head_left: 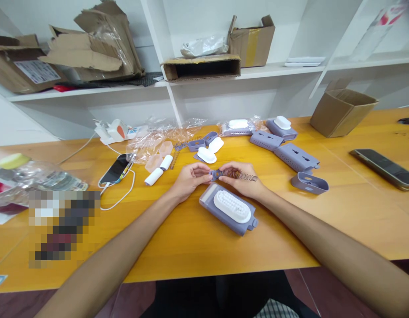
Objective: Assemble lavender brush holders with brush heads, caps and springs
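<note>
My left hand [190, 180] pinches one end of a small grey-purple plastic part [217, 175] between thumb and fingertips. At the part's other side, my right hand [244, 185] closes its fingers around a thin metal coil spring [247, 176], whose free end sticks out to the right. The spring meets the plastic part at my right fingertips; how they join is hidden. Just below both hands, a grey-purple case [207, 201] lies on the table with a white oval bristled brush head [231, 205] on top. The case has a clear end at its left.
Behind my hands lie white oval pieces [207, 155], white rollers [154, 176] and clear plastic bags [141, 143]. More purple housings [295, 157] and a purple cup [309, 183] are at right. Phones [386, 168] lie on both sides; a cardboard box [340, 110] stands behind.
</note>
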`<state>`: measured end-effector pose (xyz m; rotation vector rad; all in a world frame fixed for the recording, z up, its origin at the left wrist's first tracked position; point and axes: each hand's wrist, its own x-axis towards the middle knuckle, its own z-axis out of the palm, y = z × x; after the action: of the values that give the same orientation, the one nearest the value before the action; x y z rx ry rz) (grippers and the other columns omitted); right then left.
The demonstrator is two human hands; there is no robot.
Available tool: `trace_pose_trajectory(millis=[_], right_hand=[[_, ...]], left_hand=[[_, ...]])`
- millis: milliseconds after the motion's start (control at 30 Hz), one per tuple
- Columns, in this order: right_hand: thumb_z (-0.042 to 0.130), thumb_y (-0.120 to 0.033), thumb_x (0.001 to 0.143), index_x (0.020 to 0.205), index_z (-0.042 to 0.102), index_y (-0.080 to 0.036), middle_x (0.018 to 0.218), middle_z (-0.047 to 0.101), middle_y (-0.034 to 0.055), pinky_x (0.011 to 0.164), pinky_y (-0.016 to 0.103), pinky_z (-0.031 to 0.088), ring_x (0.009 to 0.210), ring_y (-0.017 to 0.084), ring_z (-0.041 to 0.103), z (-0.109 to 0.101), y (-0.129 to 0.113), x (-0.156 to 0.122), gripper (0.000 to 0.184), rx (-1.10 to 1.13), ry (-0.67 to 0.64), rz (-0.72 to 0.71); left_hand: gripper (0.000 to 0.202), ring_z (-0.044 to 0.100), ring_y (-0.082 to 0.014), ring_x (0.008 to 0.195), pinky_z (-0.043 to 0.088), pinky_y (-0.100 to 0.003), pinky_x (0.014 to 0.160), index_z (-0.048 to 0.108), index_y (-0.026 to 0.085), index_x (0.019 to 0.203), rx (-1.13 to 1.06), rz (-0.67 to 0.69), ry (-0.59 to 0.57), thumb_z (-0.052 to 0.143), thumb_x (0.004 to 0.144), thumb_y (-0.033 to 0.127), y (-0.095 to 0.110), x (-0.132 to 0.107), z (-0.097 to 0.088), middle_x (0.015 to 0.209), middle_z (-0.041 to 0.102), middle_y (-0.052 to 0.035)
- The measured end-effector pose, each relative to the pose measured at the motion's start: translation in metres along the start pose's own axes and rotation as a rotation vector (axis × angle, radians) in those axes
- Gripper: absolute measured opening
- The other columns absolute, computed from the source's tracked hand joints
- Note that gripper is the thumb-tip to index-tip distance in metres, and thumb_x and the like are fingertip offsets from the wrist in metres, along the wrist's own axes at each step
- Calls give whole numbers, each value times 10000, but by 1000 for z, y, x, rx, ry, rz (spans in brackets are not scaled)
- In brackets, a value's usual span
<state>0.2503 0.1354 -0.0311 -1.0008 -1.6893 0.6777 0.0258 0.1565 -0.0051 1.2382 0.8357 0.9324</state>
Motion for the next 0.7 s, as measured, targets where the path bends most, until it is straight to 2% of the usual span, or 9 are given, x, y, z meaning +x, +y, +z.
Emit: trace_pose_trajectory(millis=[233, 367, 600, 700], right_hand=[[870, -377, 791, 855, 759, -235, 833, 815, 37, 732, 344, 597, 755, 205, 750, 3, -10, 2, 192, 8, 99, 69], [874, -450, 790, 823, 725, -228, 773, 797, 37, 640, 324, 567, 672, 190, 711, 1, -9, 3, 269, 60, 67, 119], [909, -411, 737, 914, 770, -218, 893, 831, 61, 718, 356, 630, 734, 193, 746, -2, 2, 6, 296, 188, 32, 151], [905, -368, 737, 949, 781, -218, 971, 839, 74, 802, 384, 654, 817, 209, 779, -2, 5, 5, 287, 270, -15, 127]], left_hand=[[476, 744, -168, 810, 645, -323, 770, 691, 162, 874, -14, -7, 13, 1029, 573, 307, 2, -1, 2, 905, 792, -33], [473, 745, -175, 805, 650, -327, 755, 690, 165, 872, -4, 1, 15, 1028, 573, 305, 1, -1, 2, 902, 793, -35], [502, 748, -168, 825, 661, -341, 808, 693, 151, 910, -38, -7, 54, 1032, 585, 329, 1, 0, 1, 912, 785, -43], [497, 744, -156, 820, 658, -328, 809, 693, 146, 906, -36, -7, 59, 1033, 586, 319, 2, 0, 1, 901, 778, -39]])
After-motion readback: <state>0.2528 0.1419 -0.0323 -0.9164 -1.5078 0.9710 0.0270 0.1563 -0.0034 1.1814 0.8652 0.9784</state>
